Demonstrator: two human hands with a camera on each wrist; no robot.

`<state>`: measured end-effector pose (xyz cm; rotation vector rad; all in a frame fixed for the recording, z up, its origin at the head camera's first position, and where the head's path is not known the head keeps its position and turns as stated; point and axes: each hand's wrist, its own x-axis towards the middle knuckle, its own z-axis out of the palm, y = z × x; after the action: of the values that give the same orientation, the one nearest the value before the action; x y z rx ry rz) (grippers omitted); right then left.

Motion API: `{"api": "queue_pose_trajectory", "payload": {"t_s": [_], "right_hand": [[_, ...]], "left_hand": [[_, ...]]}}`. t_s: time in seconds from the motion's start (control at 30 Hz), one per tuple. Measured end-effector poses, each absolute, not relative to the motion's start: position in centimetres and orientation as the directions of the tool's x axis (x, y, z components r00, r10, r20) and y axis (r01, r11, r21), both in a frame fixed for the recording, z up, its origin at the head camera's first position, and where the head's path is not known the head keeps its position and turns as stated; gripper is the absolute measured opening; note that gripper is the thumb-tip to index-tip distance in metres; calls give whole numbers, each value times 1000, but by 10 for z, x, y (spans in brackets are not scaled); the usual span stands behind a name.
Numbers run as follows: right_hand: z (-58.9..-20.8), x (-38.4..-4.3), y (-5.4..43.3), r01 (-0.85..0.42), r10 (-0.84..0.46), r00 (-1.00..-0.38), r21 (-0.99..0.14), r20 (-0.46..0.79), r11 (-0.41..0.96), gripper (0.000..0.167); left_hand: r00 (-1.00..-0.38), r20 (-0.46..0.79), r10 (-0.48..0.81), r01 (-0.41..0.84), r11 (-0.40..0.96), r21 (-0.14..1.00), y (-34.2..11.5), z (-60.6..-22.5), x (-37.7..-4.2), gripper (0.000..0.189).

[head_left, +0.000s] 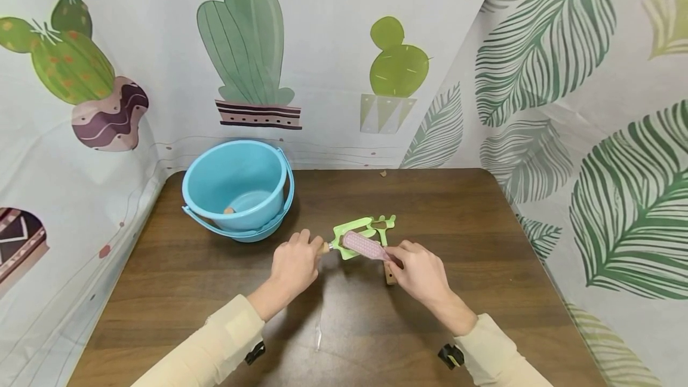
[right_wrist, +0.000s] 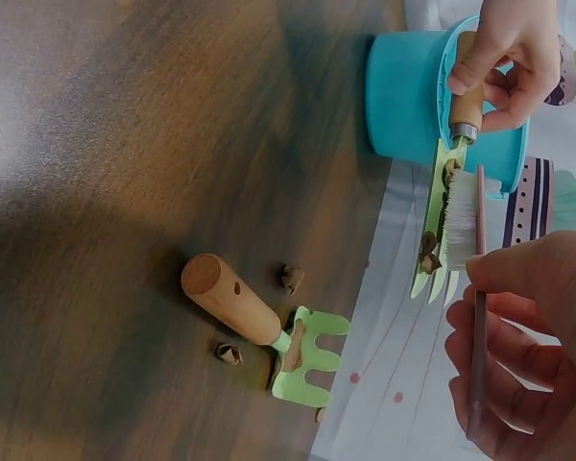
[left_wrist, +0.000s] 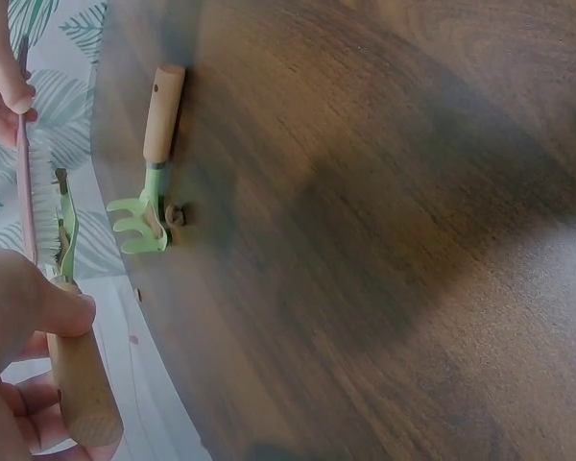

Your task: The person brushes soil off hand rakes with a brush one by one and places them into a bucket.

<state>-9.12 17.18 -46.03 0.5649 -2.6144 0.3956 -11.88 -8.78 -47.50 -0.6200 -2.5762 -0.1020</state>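
My left hand (head_left: 294, 261) grips the wooden handle (left_wrist: 84, 394) of a green three-pronged garden fork (head_left: 352, 225), which it holds up off the table. A pink brush (head_left: 365, 245) with white bristles (right_wrist: 461, 221) is pinched by its handle in my right hand (head_left: 421, 270). Its bristles face down onto the fork's green head, where brown dried scraps (right_wrist: 429, 252) lie. Below on the table is a small green hand rake (right_wrist: 312, 355) with a wooden handle (right_wrist: 232, 300). In the head view the brush covers part of the fork.
A light blue bucket (head_left: 236, 160) with its handle lowered stands at the back left, a small brownish piece (head_left: 229, 210) inside. Brown scraps (right_wrist: 292, 279) lie beside the rake. Printed cloth (head_left: 333, 76) hangs along the table's far edge.
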Motion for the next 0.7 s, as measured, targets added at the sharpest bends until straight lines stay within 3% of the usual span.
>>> {"api": "queue_pose_trajectory", "payload": {"t_s": [0.27, 0.7], "right_hand": [[-461, -94, 170, -484, -314, -766, -183, 560, 855, 25], [-459, -95, 162, -530, -386, -741, -125, 549, 839, 25]], "left_hand": [[-790, 460, 406, 450, 893, -15, -86, -475, -117, 23], [-781, 473, 407, 450, 892, -25, -85, -473, -115, 23]]}}
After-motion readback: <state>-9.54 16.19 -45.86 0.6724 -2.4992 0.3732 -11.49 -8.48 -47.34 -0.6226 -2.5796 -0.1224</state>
